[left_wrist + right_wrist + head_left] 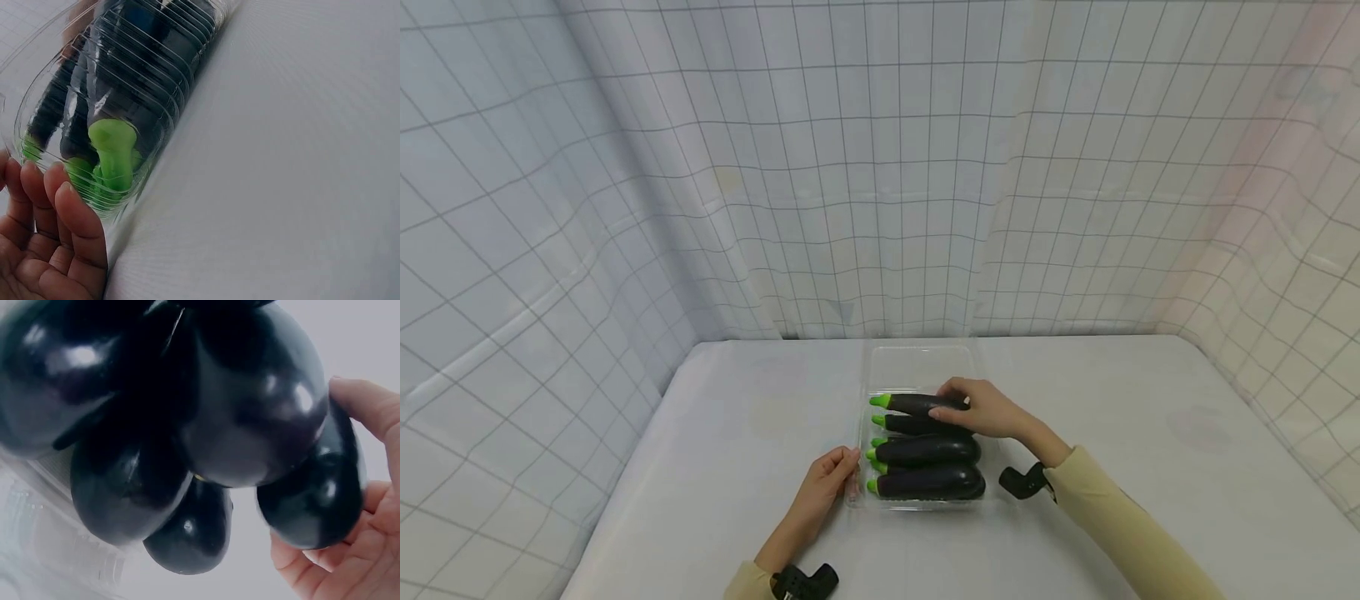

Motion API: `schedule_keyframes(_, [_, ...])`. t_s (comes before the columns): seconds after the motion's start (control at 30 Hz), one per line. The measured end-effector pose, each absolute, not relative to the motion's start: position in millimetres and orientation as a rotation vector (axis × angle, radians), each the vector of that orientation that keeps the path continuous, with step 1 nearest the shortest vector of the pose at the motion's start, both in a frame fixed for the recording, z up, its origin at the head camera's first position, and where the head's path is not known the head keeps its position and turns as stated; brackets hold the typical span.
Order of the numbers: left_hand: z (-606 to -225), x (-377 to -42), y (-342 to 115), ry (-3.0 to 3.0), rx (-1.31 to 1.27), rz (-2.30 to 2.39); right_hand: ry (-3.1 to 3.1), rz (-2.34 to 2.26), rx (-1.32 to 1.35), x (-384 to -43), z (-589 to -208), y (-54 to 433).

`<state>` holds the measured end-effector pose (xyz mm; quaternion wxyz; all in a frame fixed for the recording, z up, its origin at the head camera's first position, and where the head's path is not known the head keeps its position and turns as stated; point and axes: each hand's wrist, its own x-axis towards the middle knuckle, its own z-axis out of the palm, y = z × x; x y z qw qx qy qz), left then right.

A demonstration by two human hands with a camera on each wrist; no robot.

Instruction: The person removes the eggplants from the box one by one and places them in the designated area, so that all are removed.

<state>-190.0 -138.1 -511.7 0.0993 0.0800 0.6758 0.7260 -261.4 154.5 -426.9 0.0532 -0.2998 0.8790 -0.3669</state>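
Several dark purple eggplants [928,451] with bright green stems lie side by side in a clear plastic container [917,505]. Their stems point left. My right hand [988,410] grips the farthest eggplant [917,403] near its thick end; the right wrist view shows the thumb on one side of that eggplant [312,509] and fingers round the other. At the container's near left edge, my left hand [822,485] pinches the rim. The left wrist view shows green stems [114,153] behind the ribbed clear wall, with curled fingertips [75,203] at its end.
The container's clear lid [919,365] lies folded back toward the far table edge. A white cloth covers the table [760,417]. White curtains with a dark grid [880,167] surround it at the back and sides. Dark wrist cameras [1024,482] sit on both wrists.
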Motion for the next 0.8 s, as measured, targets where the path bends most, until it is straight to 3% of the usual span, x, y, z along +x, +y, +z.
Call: schedule_keyframes(0.8, [-512,-189,-138,2.015,0.247,2.134,2.933,-1.561,-0.079,-269,-428,211])
